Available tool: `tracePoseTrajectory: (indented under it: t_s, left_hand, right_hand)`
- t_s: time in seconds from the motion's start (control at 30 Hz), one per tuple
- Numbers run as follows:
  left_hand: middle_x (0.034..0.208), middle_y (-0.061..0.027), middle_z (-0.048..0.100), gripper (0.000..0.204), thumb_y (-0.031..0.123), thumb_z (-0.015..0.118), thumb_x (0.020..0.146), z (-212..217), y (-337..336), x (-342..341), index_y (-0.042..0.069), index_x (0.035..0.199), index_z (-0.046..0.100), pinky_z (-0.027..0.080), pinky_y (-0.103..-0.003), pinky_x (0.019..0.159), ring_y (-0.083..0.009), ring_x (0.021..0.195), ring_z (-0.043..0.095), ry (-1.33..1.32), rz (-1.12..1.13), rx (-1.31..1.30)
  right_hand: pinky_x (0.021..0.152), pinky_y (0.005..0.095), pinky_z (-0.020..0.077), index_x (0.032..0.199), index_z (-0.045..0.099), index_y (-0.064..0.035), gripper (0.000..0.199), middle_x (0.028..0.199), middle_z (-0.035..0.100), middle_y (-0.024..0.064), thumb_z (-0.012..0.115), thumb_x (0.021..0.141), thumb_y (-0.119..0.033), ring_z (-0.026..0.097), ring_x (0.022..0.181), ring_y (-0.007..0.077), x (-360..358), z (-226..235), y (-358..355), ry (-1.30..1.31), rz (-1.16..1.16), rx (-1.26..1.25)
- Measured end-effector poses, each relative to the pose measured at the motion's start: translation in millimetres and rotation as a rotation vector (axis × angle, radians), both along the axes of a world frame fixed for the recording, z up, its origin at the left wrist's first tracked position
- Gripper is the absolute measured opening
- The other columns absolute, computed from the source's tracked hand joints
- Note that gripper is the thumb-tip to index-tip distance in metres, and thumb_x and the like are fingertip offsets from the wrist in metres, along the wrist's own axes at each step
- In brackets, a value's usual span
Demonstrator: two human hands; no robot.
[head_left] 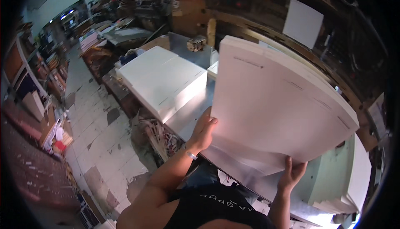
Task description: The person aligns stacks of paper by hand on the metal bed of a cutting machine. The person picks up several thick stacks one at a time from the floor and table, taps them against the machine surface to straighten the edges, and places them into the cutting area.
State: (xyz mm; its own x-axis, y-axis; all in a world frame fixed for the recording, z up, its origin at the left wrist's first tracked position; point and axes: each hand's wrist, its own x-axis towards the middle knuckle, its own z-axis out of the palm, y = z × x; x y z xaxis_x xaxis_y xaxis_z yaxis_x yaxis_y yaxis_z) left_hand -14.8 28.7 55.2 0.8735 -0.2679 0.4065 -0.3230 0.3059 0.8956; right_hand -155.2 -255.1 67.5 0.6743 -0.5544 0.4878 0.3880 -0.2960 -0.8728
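A thick stack of large paper sheets (pixel 271 104) is tilted up in front of me, its near face showing short dark marks along the upper edge. My left hand (pixel 203 132) grips its left side, thumb on the near face and fingers behind. At the lower right edge my right hand (pixel 291 172) holds the stack the same way, thumb in front. The lower part of the sheets bends over the metal table (pixel 183 118). To the left of it, a squared pile of white paper (pixel 162 79) rests on the table.
More stacked paper (pixel 360 170) stands at the right end of the table. A small worn block (pixel 196 43) sits at the back. Scrap strips (pixel 160 141) fill a sack below the left edge. The tiled floor (pixel 98 133) is stained, with cluttered shelves (pixel 31 79) beyond.
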Motion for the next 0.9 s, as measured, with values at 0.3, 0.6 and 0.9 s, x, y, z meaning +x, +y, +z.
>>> tracePoseTrajectory:
  t_s: [0.3,0.6,0.9]
  left_hand:
    - [0.058,-0.0106,0.047,0.052,0.05,0.042,0.098,-6,-22,1,0.003,0.08,0.054,0.038,-0.035,0.05,-0.0245,0.051,0.049,-0.258,0.634,0.18]
    - [0.063,-0.0132,0.052,0.046,0.046,0.046,0.097,-5,-28,3,0.005,0.08,0.056,0.041,-0.035,0.051,-0.0289,0.054,0.053,-0.258,0.707,0.167]
    - [0.068,-0.0164,0.056,0.031,0.032,0.052,0.095,0,-26,1,0.004,0.085,0.057,0.044,-0.037,0.054,-0.0348,0.06,0.056,-0.278,0.709,0.155]
  right_hand:
    - [0.099,0.0314,0.0352,0.13,0.043,0.0035,0.045,0.12,0.053,0.0107,0.062,0.09,-0.005,0.049,0.111,0.019,0,4,6,-0.047,0.065,-0.049]
    - [0.106,0.0376,0.0315,0.143,0.031,0.0034,0.088,0.135,0.045,0.0153,0.074,0.077,-0.033,0.044,0.123,0.0254,21,145,-60,-0.186,0.046,-0.412]
    - [0.08,0.0371,0.0488,0.136,0.045,-0.0065,0.094,0.098,0.061,0.0148,0.065,0.045,-0.019,0.06,0.086,0.0245,25,288,-6,0.34,0.325,-1.038]
